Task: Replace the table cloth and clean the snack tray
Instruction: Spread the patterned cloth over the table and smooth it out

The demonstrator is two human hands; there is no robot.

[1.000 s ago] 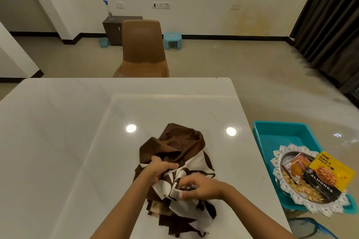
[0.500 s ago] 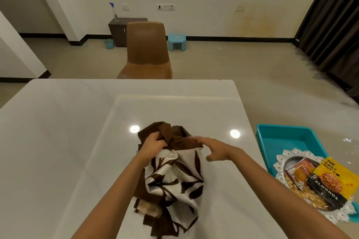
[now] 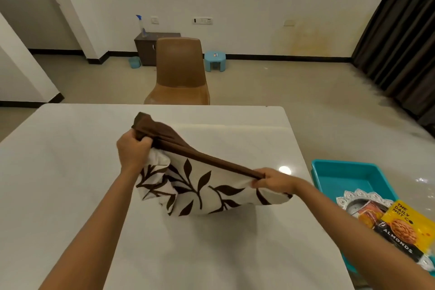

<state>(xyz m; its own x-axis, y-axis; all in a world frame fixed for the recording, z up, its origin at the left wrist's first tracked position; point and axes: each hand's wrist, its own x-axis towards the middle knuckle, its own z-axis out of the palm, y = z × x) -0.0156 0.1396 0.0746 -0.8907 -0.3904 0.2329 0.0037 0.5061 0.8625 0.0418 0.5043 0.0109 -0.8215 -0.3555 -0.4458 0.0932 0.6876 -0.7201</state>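
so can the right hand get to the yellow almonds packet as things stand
Probably, once it lets go: the right hand pinches the brown-edged leaf-print cloth. The yellow almonds packet lies uncovered on the silver scalloped tray beside the white table, on that hand's side, with nothing between them.

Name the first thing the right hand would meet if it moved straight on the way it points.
The right hand pinches the cloth and points along its taut brown edge, so it would probably reach the left hand first; depth is unclear.
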